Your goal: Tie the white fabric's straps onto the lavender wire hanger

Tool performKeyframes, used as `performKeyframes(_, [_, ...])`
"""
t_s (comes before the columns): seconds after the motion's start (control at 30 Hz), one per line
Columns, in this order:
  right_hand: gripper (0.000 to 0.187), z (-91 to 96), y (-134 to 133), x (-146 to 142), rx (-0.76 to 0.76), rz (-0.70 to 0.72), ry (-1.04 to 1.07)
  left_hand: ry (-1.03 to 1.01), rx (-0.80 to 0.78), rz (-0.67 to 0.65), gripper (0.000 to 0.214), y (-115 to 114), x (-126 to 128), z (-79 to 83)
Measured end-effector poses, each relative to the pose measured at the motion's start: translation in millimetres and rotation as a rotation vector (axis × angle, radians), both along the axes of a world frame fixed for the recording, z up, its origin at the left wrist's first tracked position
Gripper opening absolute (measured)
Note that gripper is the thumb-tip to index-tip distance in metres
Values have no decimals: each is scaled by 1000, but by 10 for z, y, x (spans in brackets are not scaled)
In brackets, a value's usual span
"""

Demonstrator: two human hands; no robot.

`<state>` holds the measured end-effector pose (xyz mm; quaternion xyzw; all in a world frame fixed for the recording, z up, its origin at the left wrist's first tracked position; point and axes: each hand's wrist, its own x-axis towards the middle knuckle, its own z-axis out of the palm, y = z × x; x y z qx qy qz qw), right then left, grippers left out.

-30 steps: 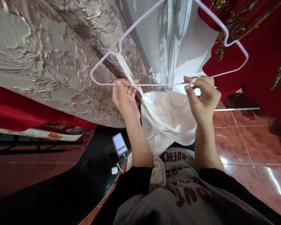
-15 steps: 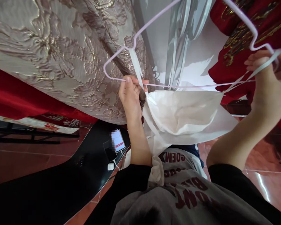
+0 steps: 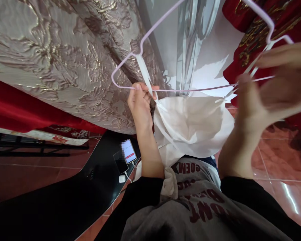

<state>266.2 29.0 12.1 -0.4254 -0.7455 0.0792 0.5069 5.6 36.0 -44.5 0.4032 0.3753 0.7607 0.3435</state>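
My left hand (image 3: 141, 103) is closed around the lower bar of a pale purple clothes hanger (image 3: 195, 90), at its left part. A thin strap (image 3: 143, 69) of a white garment (image 3: 193, 117) is looped over the hanger's left notch and passes by my left fingers. The garment hangs below the bar, partly in front of my shirt. On the right, its other strap (image 3: 251, 67) runs up to the right notch. My right hand (image 3: 271, 80), blurred, is beside that strap with thumb and fingers apart. The hanger's hook is out of view.
Embossed beige fabric (image 3: 65, 67) hangs at the left, red fabric with gold decoration (image 3: 256, 43) at the right. A black bench (image 3: 65, 194) at lower left carries two phones (image 3: 129, 151) with cables and a small white case (image 3: 121, 178). Red tiles (image 3: 283, 160) cover the floor.
My right hand has come off the right strap and opened, moving inward. That strap now sits in the hanger's right notch. My left hand stays on the bar.
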Motion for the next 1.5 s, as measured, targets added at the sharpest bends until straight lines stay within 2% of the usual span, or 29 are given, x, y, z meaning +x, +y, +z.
performKeyframes(0.03, [42,-40,-35,-118,34,48,-1,16,-6,-8,40,-8,-7,-4])
performKeyframes(0.1, [30,-121,-85,-307,5,135,-101,50,-27,-18,36,-43,-45,-5])
performKeyframes(0.17, [36,-189,-116,-399,-80,137,-228,93,-72,-48,36,-116,-126,14])
performKeyframes(0.23, [36,-231,-145,-409,-98,53,-218,139,-120,-117,39,-232,-237,64])
performKeyframes(0.33, [24,-262,-184,-366,-95,2,-147,212,-138,-214,39,-455,-390,193])
performKeyframes(0.5, [25,-354,-155,-347,-20,42,-100,269,-175,-145,36,-724,-450,372])
performKeyframes(0.57, [24,-391,-131,-360,-20,43,-83,242,-169,-136,36,-750,-425,415])
performKeyframes(0.63, [23,-412,-119,-378,-19,54,-58,168,-91,-163,33,-739,-379,489])
performKeyframes(0.73, [24,-409,-116,-391,-33,85,-37,40,63,-273,31,-685,-288,696])
performKeyframes(0.8, [24,-390,-108,-372,-45,96,-35,12,111,-383,27,-635,-249,842])
performKeyframes(0.87, [21,-370,-91,-331,-44,90,-30,7,146,-370,26,-575,-253,902])
performKeyframes(0.9, [20,-365,-80,-309,-36,82,-26,0,162,-293,30,-542,-272,882])
performKeyframes(0.97, [18,-366,-64,-276,-7,69,-18,-26,181,-54,39,-473,-335,743])
performKeyframes(1.0, [19,-372,-63,-271,5,65,-18,-35,183,69,35,-438,-370,640])
performKeyframes(1.07, [20,-389,-81,-293,10,59,-22,-73,134,202,19,-376,-427,420])
performKeyframes(1.1, [22,-396,-102,-321,7,59,-24,-74,89,205,18,-351,-441,327])
performKeyframes(1.17, [27,-403,-164,-402,0,68,-33,-58,16,120,21,-315,-424,210])
performKeyframes(1.23, [33,-410,-234,-489,11,95,-53,-30,-8,0,30,-297,-351,186])
performKeyframes(1.33, [38,-465,-272,-527,47,81,-25,-41,19,-32,40,-286,-196,236])
performKeyframes(1.5, [53,-656,-8,-189,272,-127,466,-89,36,-26,41,-259,-68,255])
